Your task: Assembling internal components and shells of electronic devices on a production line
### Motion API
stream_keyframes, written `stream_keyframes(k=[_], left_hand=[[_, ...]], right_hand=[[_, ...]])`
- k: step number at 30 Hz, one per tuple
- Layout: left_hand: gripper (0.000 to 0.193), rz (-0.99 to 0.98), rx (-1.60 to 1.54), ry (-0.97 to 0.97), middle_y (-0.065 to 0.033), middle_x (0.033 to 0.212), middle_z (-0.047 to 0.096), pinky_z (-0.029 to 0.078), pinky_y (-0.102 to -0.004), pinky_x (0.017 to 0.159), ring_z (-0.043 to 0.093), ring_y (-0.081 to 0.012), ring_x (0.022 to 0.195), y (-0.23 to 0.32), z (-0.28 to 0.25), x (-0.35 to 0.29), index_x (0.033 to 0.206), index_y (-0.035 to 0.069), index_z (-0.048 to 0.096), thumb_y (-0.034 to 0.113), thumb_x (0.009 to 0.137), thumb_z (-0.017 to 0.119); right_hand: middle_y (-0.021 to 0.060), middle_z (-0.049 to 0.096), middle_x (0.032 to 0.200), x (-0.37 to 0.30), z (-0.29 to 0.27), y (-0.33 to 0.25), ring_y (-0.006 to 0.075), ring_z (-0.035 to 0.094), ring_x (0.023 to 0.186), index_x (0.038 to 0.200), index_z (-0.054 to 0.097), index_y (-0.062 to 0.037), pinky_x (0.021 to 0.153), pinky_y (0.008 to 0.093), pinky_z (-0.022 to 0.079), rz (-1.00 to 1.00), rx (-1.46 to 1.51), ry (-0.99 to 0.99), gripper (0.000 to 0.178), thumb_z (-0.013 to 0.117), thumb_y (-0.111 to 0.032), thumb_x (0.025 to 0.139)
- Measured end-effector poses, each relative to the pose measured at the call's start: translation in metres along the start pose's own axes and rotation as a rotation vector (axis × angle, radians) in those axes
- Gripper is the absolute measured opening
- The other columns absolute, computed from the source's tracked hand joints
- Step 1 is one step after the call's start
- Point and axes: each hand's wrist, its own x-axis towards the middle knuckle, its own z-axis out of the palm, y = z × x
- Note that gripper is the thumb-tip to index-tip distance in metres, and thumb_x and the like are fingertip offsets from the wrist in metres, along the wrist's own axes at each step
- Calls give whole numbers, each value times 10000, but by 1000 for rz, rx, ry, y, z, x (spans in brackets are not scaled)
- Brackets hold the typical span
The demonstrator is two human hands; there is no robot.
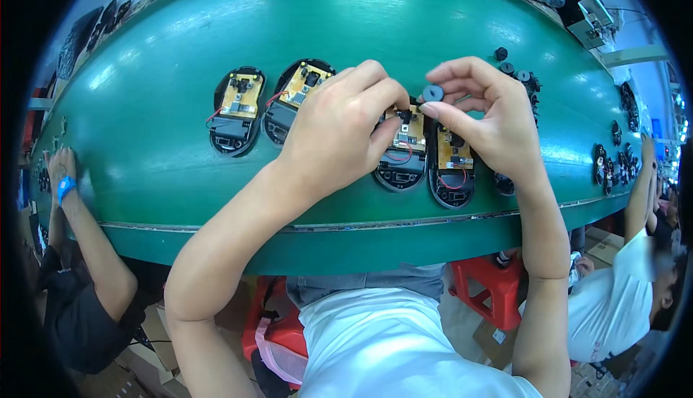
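The right hand (485, 113) pinches a small dark round wheel (433, 92) between thumb and forefinger, raised just above the green belt (159, 131). The left hand (339, 131) is closed on a black mouse base (402, 154) with a yellow circuit board, its fingertips pressing on the board's upper end. A second open base (452, 170) lies just beside it, under the right hand. Two more bases (236, 111) (292, 98) lie further left, apart from both hands. Small black parts (516, 71) sit near the right hand's far side. Another person's arm with a blue wristband (65, 185) rests at the belt's left end; a co-worker in white sits at right.
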Motion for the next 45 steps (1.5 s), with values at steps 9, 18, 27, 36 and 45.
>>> stream_keyframes(k=[9, 18, 27, 36, 45], left_hand=[[393, 32, -75, 123, -103, 933, 654, 512, -391, 800, 646, -284, 909, 4, 10, -1, 1112, 22, 610, -73, 750, 731], [405, 2, -21, 120, -101, 921, 640, 514, -387, 786, 627, -278, 881, 4, 15, 0, 1136, 27, 599, -80, 760, 704], [351, 4, -15, 78, -123, 937, 650, 500, -414, 777, 625, -318, 891, 5, 16, -1, 1096, 23, 591, -67, 778, 710], [327, 20, -17, 79, -84, 935, 689, 499, -371, 721, 616, -241, 812, 1, 14, 4, 1065, 36, 597, -35, 782, 745], [337, 181, 97, 185, -127, 988, 710, 536, -360, 797, 665, -275, 899, 9, 1, 6, 1104, 21, 674, -73, 783, 722]], right_hand=[[105, 696, 889, -5, 10, 9, 237, 693, 781, 1036, 726, -34, 701, 335, 561, -325, -278, -64, 277, 830, -94, 787], [97, 700, 881, -5, 14, 8, 242, 687, 780, 1014, 735, -31, 690, 351, 553, -421, -251, 7, 249, 821, -85, 787], [121, 681, 860, -3, 10, 4, 311, 677, 778, 956, 757, -41, 711, 399, 535, -175, -306, -62, 177, 805, -122, 806], [121, 683, 781, 9, 1, 3, 290, 676, 723, 920, 756, -26, 686, 406, 530, -318, -517, -162, 167, 763, -179, 854], [93, 750, 890, 2, -32, 17, 202, 707, 804, 1036, 754, -47, 747, 332, 563, -220, -328, 33, 284, 820, -223, 824]])
